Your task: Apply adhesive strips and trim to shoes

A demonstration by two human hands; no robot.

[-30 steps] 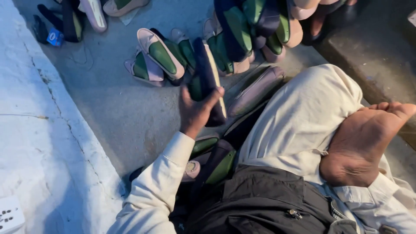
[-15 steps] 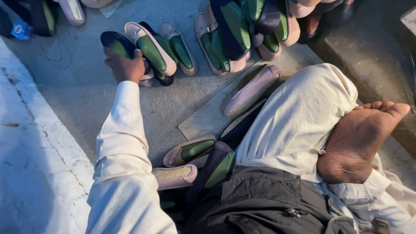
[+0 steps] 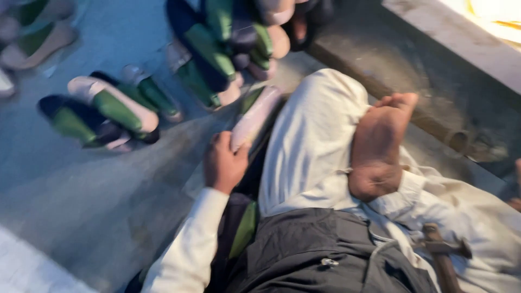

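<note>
My left hand [image 3: 222,165], in a white sleeve, is closed around the near end of a long pale pink shoe sole [image 3: 258,114] that lies beside my bent knee. Under my forearm lie a green-lined sole [image 3: 244,228] and other dark ones. On the concrete floor to the left sits a small group of soles [image 3: 106,111], green, pink and dark. A bigger heap of soles [image 3: 228,43] is piled further away. My bare foot [image 3: 380,146] rests on my white-trousered leg. My right hand is out of view.
A wooden-handled hammer [image 3: 442,252] lies on my lap at the lower right. A raised concrete ledge [image 3: 434,76] runs along the right side, with a pipe end [image 3: 461,140] below it. More soles [image 3: 32,38] lie at the far left. The picture is motion-blurred.
My left hand has drawn back from the small group of soles at the far left to my knee and closed on the pale pink sole. The view has swung right.
</note>
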